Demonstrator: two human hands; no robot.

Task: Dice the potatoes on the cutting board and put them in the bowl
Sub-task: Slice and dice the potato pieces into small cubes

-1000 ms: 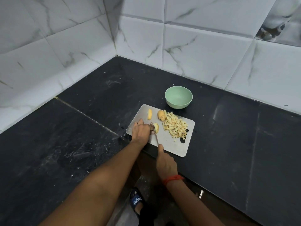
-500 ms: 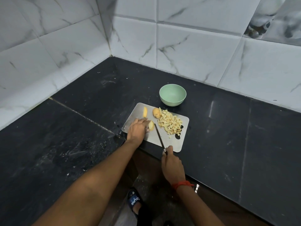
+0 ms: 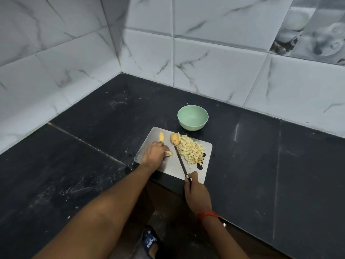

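A grey cutting board [image 3: 173,168] lies on the black counter. My left hand [image 3: 155,153] holds down a small potato piece [image 3: 169,152] on the board's left side. My right hand [image 3: 196,193] grips the handle of a knife [image 3: 180,161], whose blade lies flat on the board between the held piece and a heap of diced potato [image 3: 191,151]. A potato half [image 3: 174,138] and a thin slice [image 3: 161,136] rest at the board's far edge. The mint-green bowl [image 3: 192,117] stands just behind the board with nothing in it.
The black counter [image 3: 93,165] runs into a corner of white marbled wall tiles [image 3: 205,62]. Its front edge passes under my right hand. Below it, a foot in a blue sandal [image 3: 149,242] stands on the floor.
The knife has left the held piece and swung right, its blade now lying beside the diced heap. My right hand drew back toward the board's near edge. My left hand stays on the piece.
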